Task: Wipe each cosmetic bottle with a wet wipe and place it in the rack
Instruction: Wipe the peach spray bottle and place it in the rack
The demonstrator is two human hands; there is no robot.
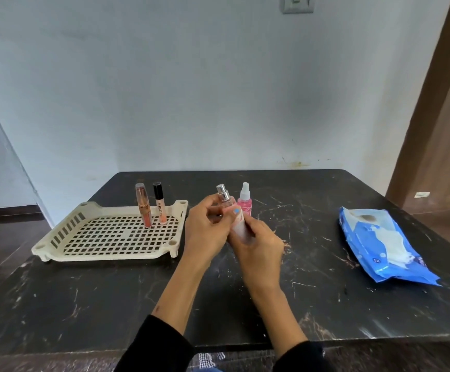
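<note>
My left hand (207, 229) grips a small clear perfume bottle (225, 200) with a silver spray top, held above the table's middle. My right hand (258, 244) presses a white wet wipe (238, 227) against the bottle's lower part, which the wipe hides. Another silver spray top shows just behind the held bottle; I cannot tell if it belongs to a second bottle. A pink spray bottle (244, 200) with a white cap stands on the table right behind my hands. The cream perforated rack (111, 233) lies at the left, with a lipstick tube (143, 204) and a lip gloss (160, 202) upright in its far right corner.
A blue wet-wipe pack (379, 244) lies open at the right side of the black marble table (312, 291), a wipe sticking out of it. A pale wall runs behind the table. A brown door frame (433, 130) stands at the far right.
</note>
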